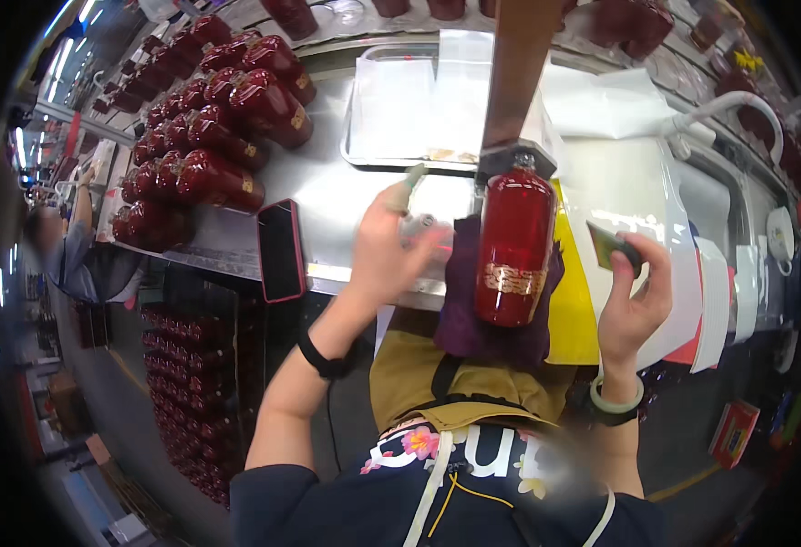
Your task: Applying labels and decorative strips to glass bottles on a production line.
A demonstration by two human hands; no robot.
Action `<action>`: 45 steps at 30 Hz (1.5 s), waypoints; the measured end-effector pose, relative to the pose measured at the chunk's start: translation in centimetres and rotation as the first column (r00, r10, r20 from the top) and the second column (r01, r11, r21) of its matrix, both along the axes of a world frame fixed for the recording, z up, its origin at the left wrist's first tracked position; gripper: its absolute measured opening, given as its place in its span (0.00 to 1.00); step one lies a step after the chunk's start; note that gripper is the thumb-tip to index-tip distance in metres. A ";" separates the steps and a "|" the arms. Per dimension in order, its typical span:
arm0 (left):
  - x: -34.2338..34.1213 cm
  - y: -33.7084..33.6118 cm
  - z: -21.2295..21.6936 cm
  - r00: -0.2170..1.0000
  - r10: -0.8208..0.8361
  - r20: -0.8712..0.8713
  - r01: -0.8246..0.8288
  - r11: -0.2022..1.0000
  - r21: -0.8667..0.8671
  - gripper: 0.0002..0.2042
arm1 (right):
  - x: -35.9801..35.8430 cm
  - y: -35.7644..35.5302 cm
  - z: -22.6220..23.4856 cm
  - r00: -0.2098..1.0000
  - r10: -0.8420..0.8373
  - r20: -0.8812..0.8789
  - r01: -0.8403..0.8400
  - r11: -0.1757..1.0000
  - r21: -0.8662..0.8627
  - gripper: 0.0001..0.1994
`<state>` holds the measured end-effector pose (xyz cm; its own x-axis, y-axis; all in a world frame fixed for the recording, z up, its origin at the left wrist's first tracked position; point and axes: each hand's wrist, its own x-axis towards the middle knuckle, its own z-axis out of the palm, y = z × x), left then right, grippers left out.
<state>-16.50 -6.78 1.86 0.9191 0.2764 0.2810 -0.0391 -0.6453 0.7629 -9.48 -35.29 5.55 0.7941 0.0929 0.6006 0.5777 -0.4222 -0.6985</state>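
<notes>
Closest to the camera is the person's dark top with flowers on it and a tan apron (418, 383) below the chest. Two bare arms come up from there.

The left hand (389, 244) has a black band on its wrist. Its fingers are curled around a small thing with a pale green tip that sticks up. What that thing is cannot be told. This hand is over the front edge of the worktop (327, 196), just left of the red bottle.

The red bottle (513, 244) stands upright at the front edge of the worktop, right in front of the person. It has a gold band near its bottom. Its neck sits under a metal clamp (517, 159) on a brown post. A purple cloth (462, 301) hangs behind and below the bottle. A yellow sheet (572, 310) is just beside it on the right.

The right hand (635, 296) wears a pale green bangle. It is held up to the right of the bottle, not touching it. Its fingers pinch a small green card (608, 244).

A phone in a red case (281, 250) lies at the front edge, left of the left hand. Many more red bottles (213, 137) lie packed together on the far left of the worktop. A metal tray (414, 105) with white paper sits at the back.
</notes>
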 end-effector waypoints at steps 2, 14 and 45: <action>2.5 4.7 -1.3 0.996 0.057 0.066 -0.070 0.976 0.206 0.31 | -0.5 0.1 0.0 0.997 0.053 -0.049 -0.054 0.998 -0.028 0.10; 10.1 7.4 -3.2 0.911 -0.337 -0.238 0.411 0.791 0.454 0.13 | -2.0 0.5 -1.5 0.991 0.055 -0.123 -0.067 0.994 -0.090 0.10; 2.6 -4.3 4.1 0.958 -0.170 0.232 0.188 0.980 -0.060 0.22 | -6.9 0.4 -6.9 0.974 0.218 -0.068 -0.227 0.953 -0.198 0.21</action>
